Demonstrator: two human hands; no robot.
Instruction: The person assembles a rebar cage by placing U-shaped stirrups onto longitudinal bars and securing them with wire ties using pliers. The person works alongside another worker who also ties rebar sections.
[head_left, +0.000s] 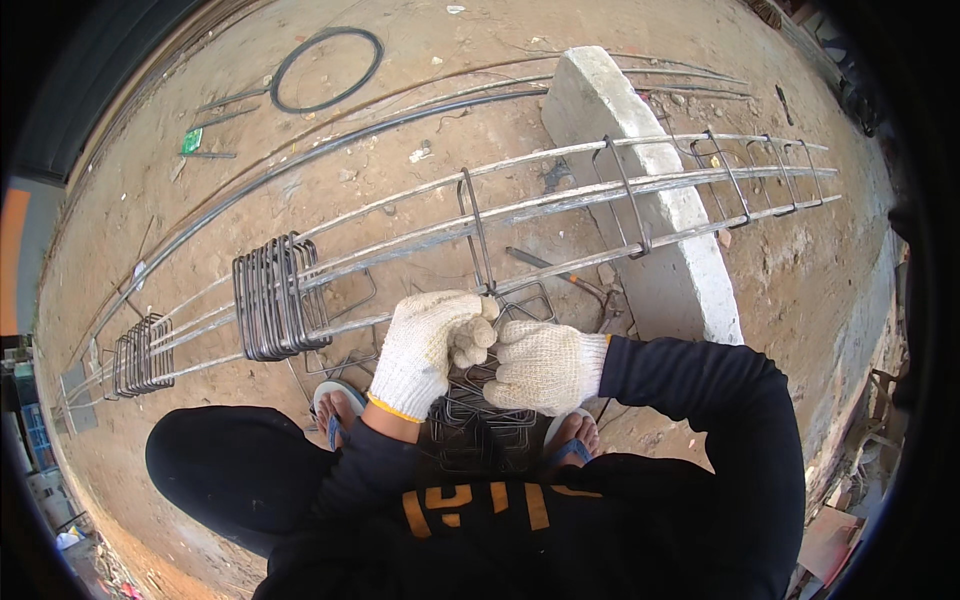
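My left hand [418,345], in a knitted white work glove, is closed with its fingertips beside the near steel bar [560,266] of a long rebar frame. Close to its right, my gloved right hand [548,368] is closed too. Whatever the fingers pinch is too small or hidden to make out. Just above them a rectangular steel stirrup [474,225] stands around the long bars. Two tight bundles of stirrups, a larger one [275,297] and a smaller one [143,355], hang on the bars to the left. Loose stirrups [485,412] lie piled between my feet.
A concrete slab [622,190] on edge props the frame at right, with more spaced stirrups [733,180] beyond. A long-handled tool [566,276] lies on the dirt beneath the bars. Farther off are a black coil [328,68], long rods [370,133] and a green packet [191,141].
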